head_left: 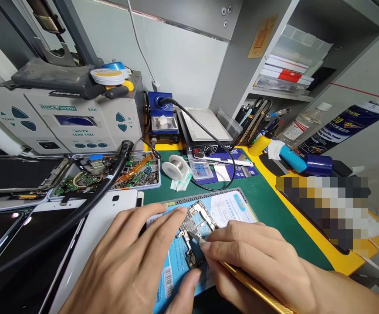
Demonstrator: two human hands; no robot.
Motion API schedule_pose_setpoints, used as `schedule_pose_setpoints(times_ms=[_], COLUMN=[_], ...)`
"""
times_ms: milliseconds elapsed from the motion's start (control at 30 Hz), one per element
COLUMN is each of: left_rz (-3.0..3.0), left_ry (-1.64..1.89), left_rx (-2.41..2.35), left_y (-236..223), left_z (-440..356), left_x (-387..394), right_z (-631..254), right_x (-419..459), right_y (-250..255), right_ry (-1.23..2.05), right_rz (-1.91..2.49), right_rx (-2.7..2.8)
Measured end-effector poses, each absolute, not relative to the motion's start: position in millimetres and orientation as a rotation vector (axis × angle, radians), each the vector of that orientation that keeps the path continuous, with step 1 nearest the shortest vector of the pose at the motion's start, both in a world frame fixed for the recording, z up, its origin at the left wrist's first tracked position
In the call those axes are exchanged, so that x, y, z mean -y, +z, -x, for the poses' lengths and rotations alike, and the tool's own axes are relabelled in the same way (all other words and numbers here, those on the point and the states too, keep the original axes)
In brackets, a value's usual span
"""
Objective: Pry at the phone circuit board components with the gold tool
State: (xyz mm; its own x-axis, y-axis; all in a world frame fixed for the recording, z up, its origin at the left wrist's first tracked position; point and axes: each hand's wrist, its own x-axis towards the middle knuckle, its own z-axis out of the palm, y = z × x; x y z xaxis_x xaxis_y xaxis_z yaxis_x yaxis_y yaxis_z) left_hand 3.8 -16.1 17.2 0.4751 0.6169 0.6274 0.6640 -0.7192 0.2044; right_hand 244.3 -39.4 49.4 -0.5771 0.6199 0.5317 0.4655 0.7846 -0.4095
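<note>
Gold knurled handle in our right hand (258, 255): we're pinching a gold-handled knife (258, 288) between thumb and fingers, pen-style, its pointed grey tip at the middle of the circuit board (194, 224). Can't tell if the tip touches. Board lies on a blue-and-white printed sheet (171, 279), centre of the bench, between our two hands.

Our left hand (133, 248) is spread: index fingertip at the board's upper left edge, thumb by its lower end. Contact pressure can't be read.

Sheet sits on a green mat (268, 209). Beyond it, a solder spool (174, 168) on its side, then a white-handled brush (228, 160) lying in front of a flat-topped heating plate (202, 124). Blue soldering station (161, 117) just left of the plate; its black cable loops over onto the mat.

Left of us: grey QUICK rework station (88, 117), a tray (157, 181) full of board scraps in front of it, black hose (111, 172) crossing over, white phone (107, 209) by our left hand. Right side: spray can (349, 124) beside a clear bottle (307, 124).
</note>
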Motion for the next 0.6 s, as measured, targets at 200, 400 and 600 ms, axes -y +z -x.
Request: schedule_pose_setpoints(times_ms=[200, 400, 600], left_rz=[2.643, 2.646, 2.649], left_ry=[-1.100, -1.145, -1.152], left_rx=[1.121, 1.075, 1.074], left_y=[18.3, 17.3, 15.0], left_z=[-5.6, -6.0, -4.7], left_x=[15.6, 13.8, 14.6], right_z=[-244.1, -243.5, -244.7], right_x=[37.4, 38.7, 39.3], right_y=[45.7, 45.2, 40.1], right_ry=[0.260, 0.300, 0.283], right_rz=[0.790, 0.781, 0.768], right_rx=[2.291, 2.290, 2.247])
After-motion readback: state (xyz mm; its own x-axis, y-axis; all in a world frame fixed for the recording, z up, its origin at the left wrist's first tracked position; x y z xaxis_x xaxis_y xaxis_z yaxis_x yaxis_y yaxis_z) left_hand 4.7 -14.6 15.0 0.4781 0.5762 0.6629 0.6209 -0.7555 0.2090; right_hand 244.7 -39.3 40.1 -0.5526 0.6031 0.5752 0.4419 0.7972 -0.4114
